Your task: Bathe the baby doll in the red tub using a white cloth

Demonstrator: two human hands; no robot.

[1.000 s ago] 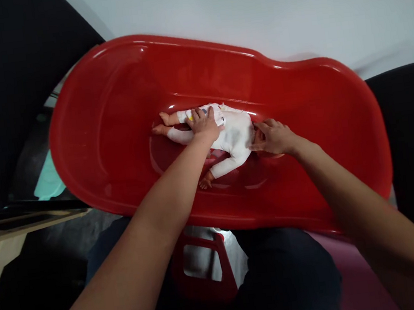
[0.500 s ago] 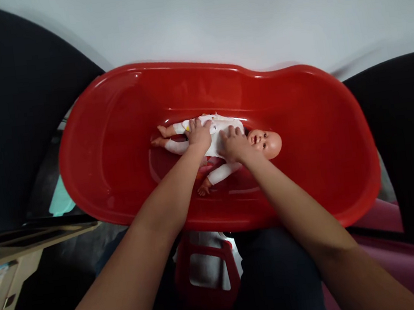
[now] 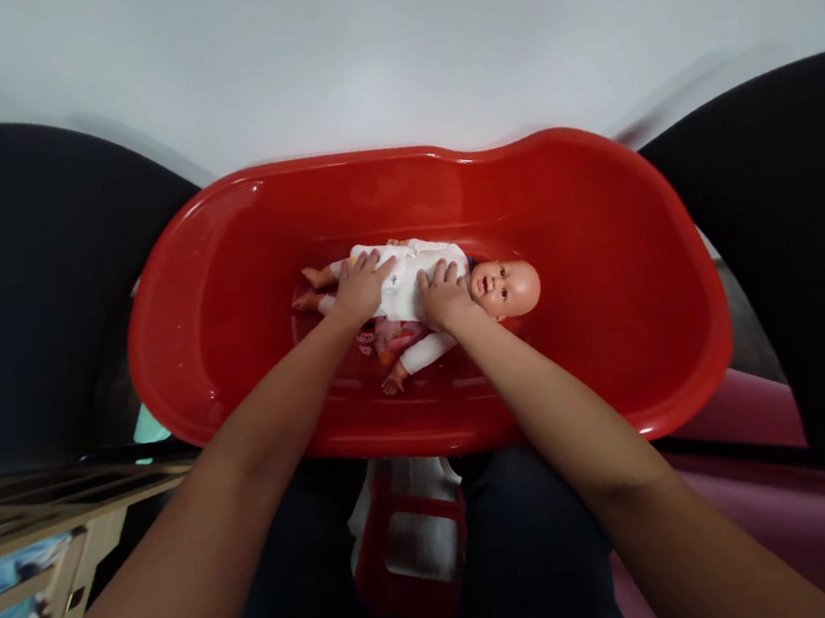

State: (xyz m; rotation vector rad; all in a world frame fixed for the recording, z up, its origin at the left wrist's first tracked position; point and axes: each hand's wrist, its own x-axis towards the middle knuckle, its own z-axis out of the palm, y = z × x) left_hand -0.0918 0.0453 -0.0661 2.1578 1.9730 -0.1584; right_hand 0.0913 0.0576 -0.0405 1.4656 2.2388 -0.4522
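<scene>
A baby doll (image 3: 519, 286) in white clothing lies on its back in a red plastic baby bathtub (image 3: 240, 370), head to the right, feet to the left. My left hand (image 3: 362, 285) rests over the doll's lower body, fingers spread. On its chest, close to the neck, lies my right hand (image 3: 447, 295) with the fingers apart and slightly bent. One white-sleeved arm of the doll stretches toward the tub's near side. Beside the doll's body, a pink patterned patch (image 3: 390, 337) shows on the tub floor; I cannot tell whether it is cloth or a print.
Dark rounded panels (image 3: 27, 296) flank the tub on both sides, and a pale wall (image 3: 381, 52) stands behind. A wooden slatted frame (image 3: 102, 538) is at lower left. Below the tub a red stool (image 3: 424, 588) shows between my legs; a pink surface (image 3: 770, 526) lies at right.
My left hand has slid a little left along the doll, toward its legs, and more of the pink patch shows. My right hand stays on the chest. The whole view has shifted slightly.
</scene>
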